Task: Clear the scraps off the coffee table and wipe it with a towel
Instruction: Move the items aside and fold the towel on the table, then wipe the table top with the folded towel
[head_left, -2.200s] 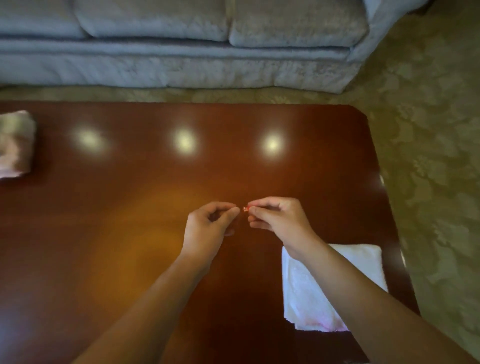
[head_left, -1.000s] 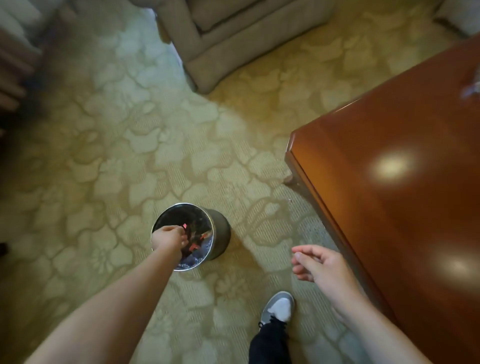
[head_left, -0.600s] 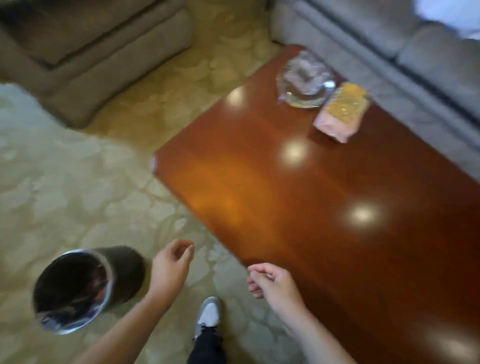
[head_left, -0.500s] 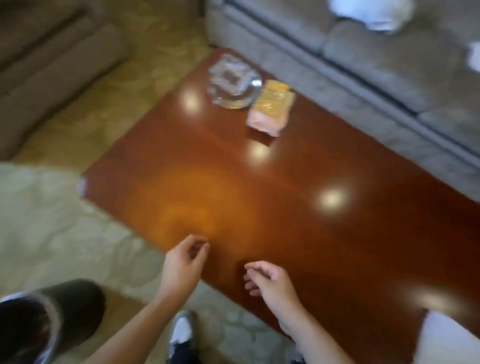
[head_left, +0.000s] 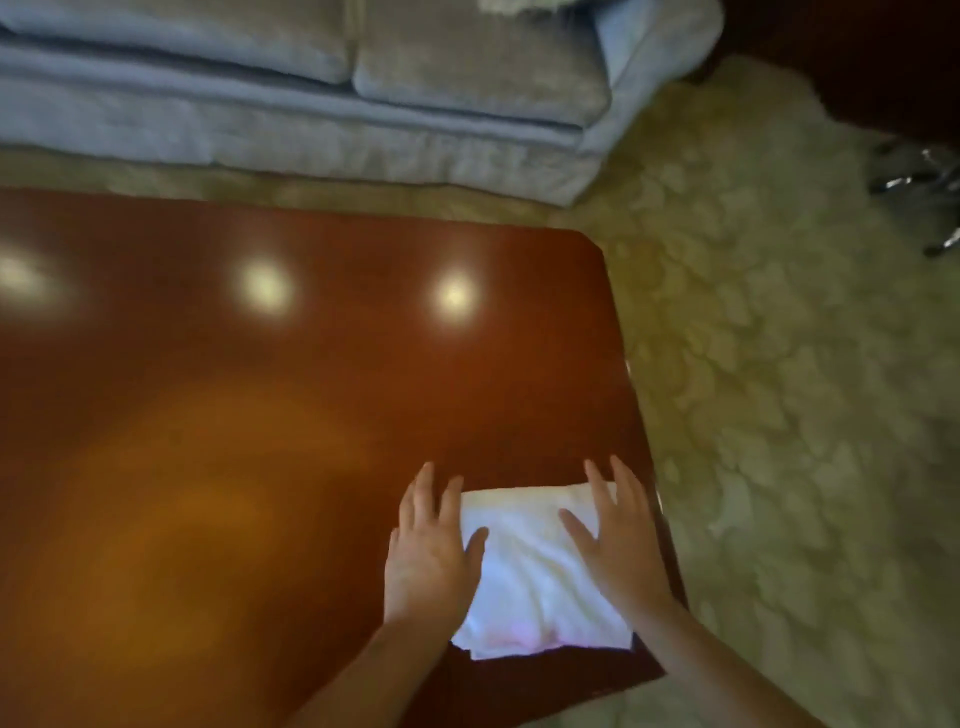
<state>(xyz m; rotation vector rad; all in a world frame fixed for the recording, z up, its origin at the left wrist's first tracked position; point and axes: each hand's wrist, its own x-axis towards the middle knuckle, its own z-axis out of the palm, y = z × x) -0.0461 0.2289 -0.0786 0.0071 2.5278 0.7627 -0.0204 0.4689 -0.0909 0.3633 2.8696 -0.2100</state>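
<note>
Towel (head_left: 540, 571) lay folded at counter's (head_left: 208, 467) right edge | left hand (head_left: 428, 553), right hand (head_left: 618, 545) flat on it, fingers spread | sofa (head_left: 311, 93) beyond far edge | bare wood leftward

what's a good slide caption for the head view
Both open hands, left and right, flank a folded white towel on the coffee table.

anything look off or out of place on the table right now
Nothing stands out. The folded white towel lies flat near the coffee table corner, with the left hand and right hand spread open at its sides. No scraps show.
</note>
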